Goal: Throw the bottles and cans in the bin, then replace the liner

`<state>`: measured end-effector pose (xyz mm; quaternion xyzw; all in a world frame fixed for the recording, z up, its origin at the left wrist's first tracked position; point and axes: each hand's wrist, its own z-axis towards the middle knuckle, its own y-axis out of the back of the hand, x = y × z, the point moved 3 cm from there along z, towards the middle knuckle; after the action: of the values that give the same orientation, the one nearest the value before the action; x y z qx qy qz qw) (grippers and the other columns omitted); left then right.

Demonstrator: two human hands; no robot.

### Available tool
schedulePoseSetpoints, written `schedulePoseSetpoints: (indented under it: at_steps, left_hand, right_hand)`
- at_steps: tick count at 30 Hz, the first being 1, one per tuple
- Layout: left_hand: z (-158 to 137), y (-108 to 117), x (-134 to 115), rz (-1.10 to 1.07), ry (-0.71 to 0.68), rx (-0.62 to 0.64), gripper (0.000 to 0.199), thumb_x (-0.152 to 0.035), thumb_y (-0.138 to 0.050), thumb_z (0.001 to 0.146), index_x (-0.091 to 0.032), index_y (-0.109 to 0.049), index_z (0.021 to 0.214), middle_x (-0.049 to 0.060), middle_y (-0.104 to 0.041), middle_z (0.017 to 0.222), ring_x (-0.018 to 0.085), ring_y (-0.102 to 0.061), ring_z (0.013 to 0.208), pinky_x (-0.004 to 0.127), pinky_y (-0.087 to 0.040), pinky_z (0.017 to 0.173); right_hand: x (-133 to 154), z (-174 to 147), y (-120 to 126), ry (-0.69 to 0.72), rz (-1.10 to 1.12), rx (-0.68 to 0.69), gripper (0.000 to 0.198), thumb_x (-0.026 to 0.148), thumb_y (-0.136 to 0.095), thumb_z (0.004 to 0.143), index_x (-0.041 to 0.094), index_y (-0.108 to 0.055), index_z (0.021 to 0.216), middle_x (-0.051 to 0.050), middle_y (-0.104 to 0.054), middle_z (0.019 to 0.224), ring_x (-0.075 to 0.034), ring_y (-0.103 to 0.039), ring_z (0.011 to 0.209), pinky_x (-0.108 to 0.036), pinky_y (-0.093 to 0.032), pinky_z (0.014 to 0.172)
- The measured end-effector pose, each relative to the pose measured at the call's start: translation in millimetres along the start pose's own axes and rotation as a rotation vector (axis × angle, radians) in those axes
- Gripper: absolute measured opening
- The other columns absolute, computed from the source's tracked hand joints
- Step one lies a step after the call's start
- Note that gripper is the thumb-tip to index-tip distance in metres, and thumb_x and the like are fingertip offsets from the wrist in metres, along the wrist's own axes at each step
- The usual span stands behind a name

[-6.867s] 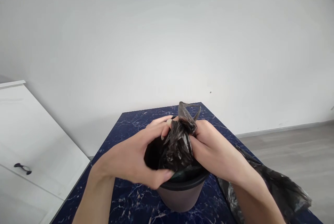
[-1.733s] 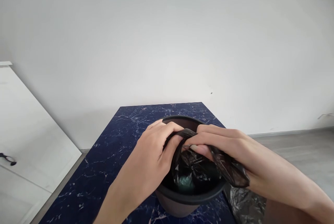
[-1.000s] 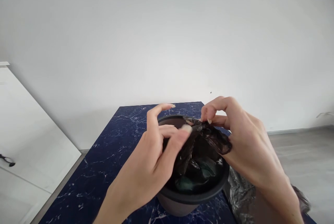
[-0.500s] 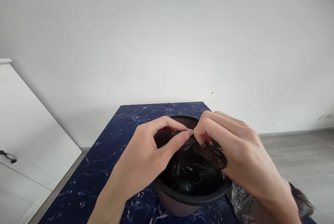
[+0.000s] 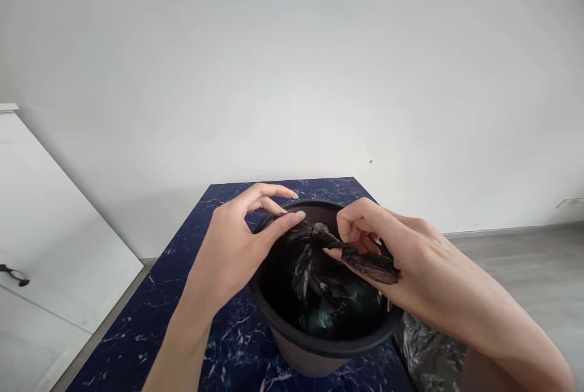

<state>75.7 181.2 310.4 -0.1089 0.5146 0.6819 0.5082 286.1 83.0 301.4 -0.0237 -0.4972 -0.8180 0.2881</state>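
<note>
A round dark bin [image 5: 319, 343] stands on a blue marble-patterned table [image 5: 182, 294]. Inside it sits a black plastic bag [image 5: 319, 282], gathered into a twisted knot at the top. My left hand [image 5: 237, 246] pinches a thin strand of the bag at the bin's left rim between thumb and forefinger. Over the bin's right side, my right hand [image 5: 387, 258] grips the other twisted end of the bag.
Another crumpled black plastic bag [image 5: 429, 355] lies on the table under my right forearm. A white cabinet [image 5: 50, 246] with a dark handle [image 5: 13, 273] stands at the left. A white wall is behind, and grey floor [image 5: 524, 270] lies to the right.
The bag was bunched high above the bin; it now sits lower inside. In the last half second my hands moved apart, drawing the two bag ends sideways.
</note>
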Motion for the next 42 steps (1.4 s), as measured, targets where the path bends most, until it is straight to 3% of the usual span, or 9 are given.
schedulePoseSetpoints:
  at_steps: [5,10,15,21,24,27,32,37,42]
  left_hand:
    - [7.3,6.6,12.6,0.049,0.021,-0.069,0.037,-0.063,-0.075,0.094,-0.032,-0.077,0.113,0.004,-0.083,0.11,0.034,-0.076,0.118,0.042,-0.062,0.092]
    - [-5.4,4.0,-13.5,-0.01,-0.024,-0.188,0.03,-0.058,-0.078,0.094,-0.031,-0.076,0.107,0.002,-0.082,0.115,0.029,-0.077,0.115,0.042,-0.062,0.1]
    - [-19.1,-5.9,-37.5,-0.132,-0.163,-0.18,0.027,-0.05,-0.082,0.093,-0.032,-0.073,0.11,-0.002,-0.08,0.093,0.024,-0.079,0.103,0.041,-0.062,0.106]
    - [-11.3,-10.6,-20.9,-0.077,-0.085,0.151,0.078,-0.061,-0.088,0.083,-0.036,-0.061,0.151,0.007,-0.068,0.152,0.036,-0.068,0.136,0.045,-0.063,0.105]
    - [-11.3,-14.1,-21.7,-0.001,-0.117,0.225,0.051,-0.06,-0.079,0.092,-0.041,-0.073,0.139,-0.001,-0.068,0.152,0.033,-0.063,0.142,0.046,-0.058,0.115]
    - [-12.7,-16.4,-25.5,-0.012,-0.118,0.188,0.03,-0.055,-0.06,0.107,-0.044,-0.079,0.127,-0.006,-0.074,0.143,0.027,-0.064,0.141,0.044,-0.051,0.121]
    - [-9.9,-12.0,-13.8,0.132,-0.072,0.074,0.038,-0.062,-0.054,0.108,-0.042,-0.081,0.126,-0.004,-0.07,0.149,0.034,-0.054,0.151,0.06,-0.036,0.131]
    - [-4.6,-0.1,8.2,0.303,0.047,0.034,0.049,-0.069,-0.053,0.104,-0.038,-0.079,0.132,0.0,-0.056,0.164,0.04,-0.04,0.16,0.067,-0.037,0.127]
    - [0.8,12.7,16.4,0.346,0.034,-0.01,0.051,-0.069,-0.052,0.105,-0.034,-0.084,0.12,0.003,-0.067,0.153,0.04,-0.043,0.158,0.065,-0.037,0.127]
  right_hand:
    - [-12.5,-0.5,-5.7,-0.099,0.005,0.069,0.028,0.015,-0.06,0.1,0.03,-0.05,0.121,0.006,-0.064,0.087,-0.015,-0.058,0.069,-0.027,-0.044,0.059]
    - [-8.4,1.7,-8.3,-0.069,-0.015,0.078,0.041,0.03,-0.06,0.108,0.035,-0.052,0.147,0.001,-0.075,0.104,-0.02,-0.069,0.088,-0.032,-0.052,0.071]
    - [2.5,6.5,-8.5,-0.006,0.013,0.066,0.014,0.027,-0.056,0.11,0.029,-0.07,0.109,0.001,-0.076,0.097,-0.02,-0.07,0.087,-0.035,-0.05,0.077]
    - [2.1,8.4,-4.8,-0.008,-0.006,0.011,0.015,0.018,-0.061,0.104,0.028,-0.072,0.107,-0.001,-0.079,0.101,-0.022,-0.072,0.087,-0.036,-0.051,0.078]
    - [2.4,9.6,-4.7,-0.026,-0.015,0.024,0.016,0.016,-0.06,0.104,0.027,-0.071,0.108,-0.002,-0.079,0.104,-0.022,-0.072,0.085,-0.035,-0.05,0.076]
    - [3.2,9.1,-4.7,-0.043,0.009,0.026,0.014,0.02,-0.056,0.107,0.027,-0.067,0.111,0.0,-0.077,0.099,-0.02,-0.07,0.083,-0.032,-0.049,0.071]
    - [-2.7,2.7,-2.8,-0.1,0.047,0.045,0.023,0.027,-0.062,0.105,0.032,-0.057,0.127,0.006,-0.068,0.083,-0.017,-0.066,0.074,-0.026,-0.042,0.059]
    - [-15.0,-2.1,5.5,-0.124,0.021,-0.016,0.018,0.027,-0.062,0.105,0.031,-0.055,0.121,0.009,-0.058,0.07,-0.015,-0.053,0.061,-0.027,-0.041,0.059]
    - [-26.2,-7.1,8.6,-0.146,-0.02,0.006,0.008,0.036,-0.06,0.107,0.031,-0.057,0.114,0.008,-0.054,0.068,-0.016,-0.054,0.063,-0.028,-0.042,0.059]
